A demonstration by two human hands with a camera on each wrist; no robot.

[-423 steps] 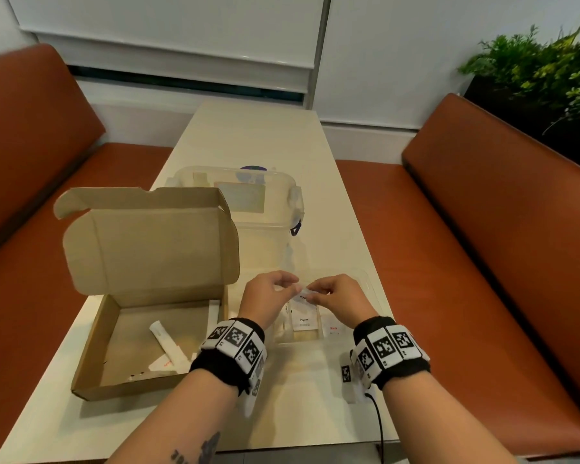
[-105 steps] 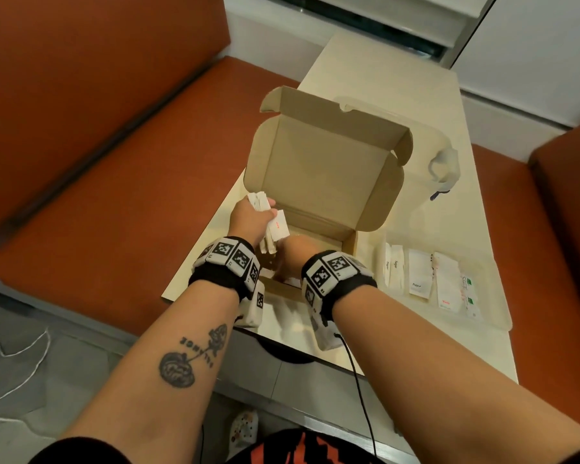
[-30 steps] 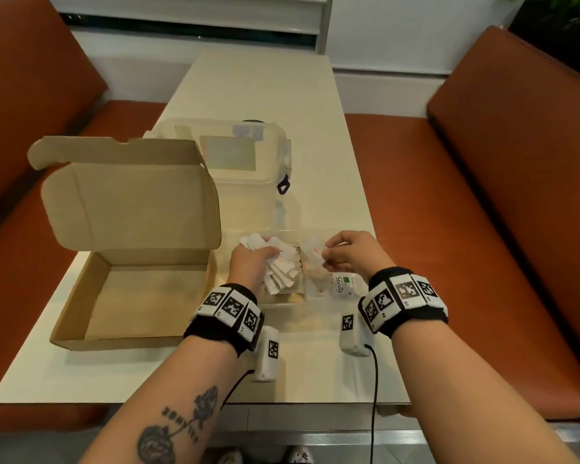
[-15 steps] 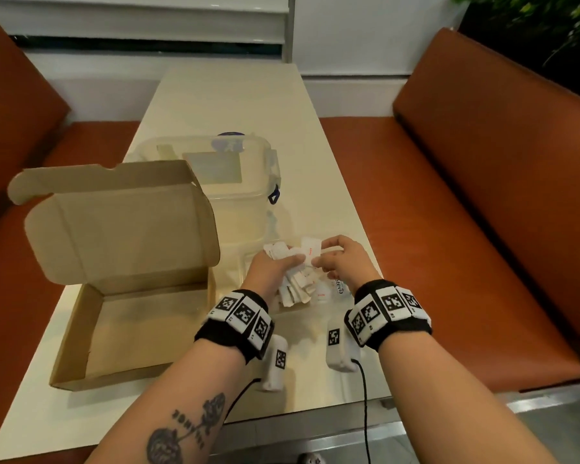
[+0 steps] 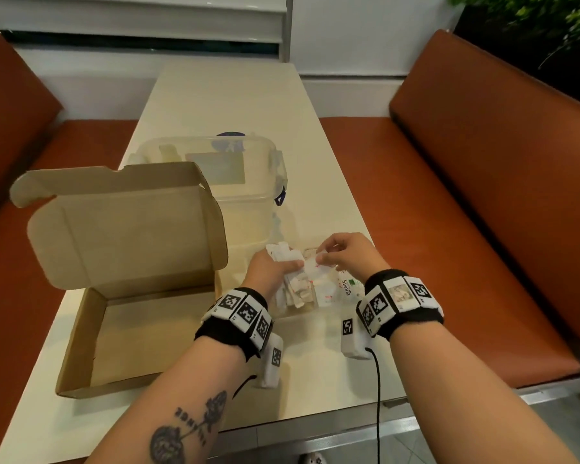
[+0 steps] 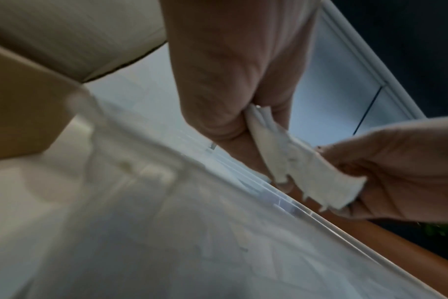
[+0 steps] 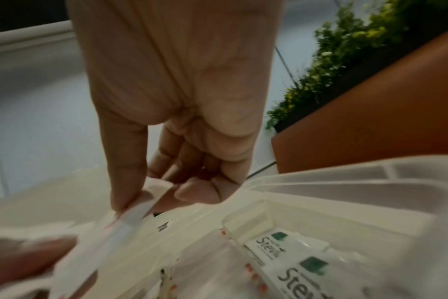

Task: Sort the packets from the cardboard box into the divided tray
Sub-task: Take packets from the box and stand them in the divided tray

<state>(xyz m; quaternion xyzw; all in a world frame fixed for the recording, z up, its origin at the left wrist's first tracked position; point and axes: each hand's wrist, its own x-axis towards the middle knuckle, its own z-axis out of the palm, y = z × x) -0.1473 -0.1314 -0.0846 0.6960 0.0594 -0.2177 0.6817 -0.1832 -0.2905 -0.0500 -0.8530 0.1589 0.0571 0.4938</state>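
The raised lid of the cardboard box (image 5: 124, 226) walls off the left side, and the clear lidded tub (image 5: 235, 182) stands close behind the divided tray (image 5: 355, 291). Bare counter (image 5: 225, 98) lies open beyond the tub, and along the tray's right edge

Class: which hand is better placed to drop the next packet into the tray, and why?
Right. The right hand already pinches one packet above the tray, while the left hand grips the bunch.
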